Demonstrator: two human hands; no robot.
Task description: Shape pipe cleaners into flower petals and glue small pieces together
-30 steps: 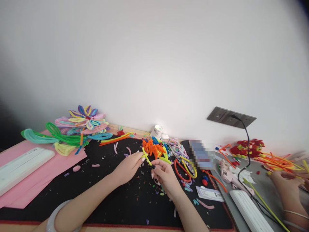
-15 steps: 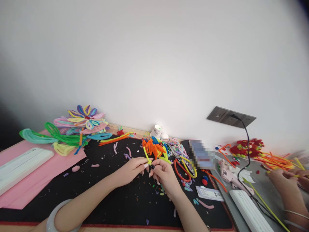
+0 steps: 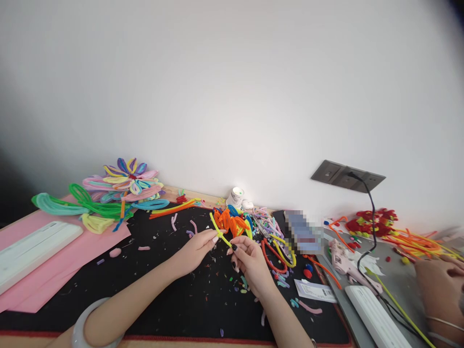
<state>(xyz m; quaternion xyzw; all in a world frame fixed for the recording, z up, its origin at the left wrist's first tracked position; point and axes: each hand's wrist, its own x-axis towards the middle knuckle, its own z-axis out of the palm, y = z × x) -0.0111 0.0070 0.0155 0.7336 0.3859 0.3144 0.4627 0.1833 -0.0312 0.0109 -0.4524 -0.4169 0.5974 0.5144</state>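
A yellow pipe cleaner runs between my two hands above the black mat, with a small twist near its middle. My left hand pinches it at that twist. The fingertips of my right hand close on its lower end. Just behind my hands lies a bundle of orange loops with blue and yellow ones around it. To the right of that bundle rest red and yellow bent pipe cleaners.
A multicoloured pipe-cleaner flower lies at the left beside a white case on pink paper. A phone, a pink glue gun and a second white case are on the right. Another person's hand works at the far right.
My hands have moved slightly apart, and more of the yellow pipe cleaner shows between them. At the far right, the other person's hand has shifted to the right.
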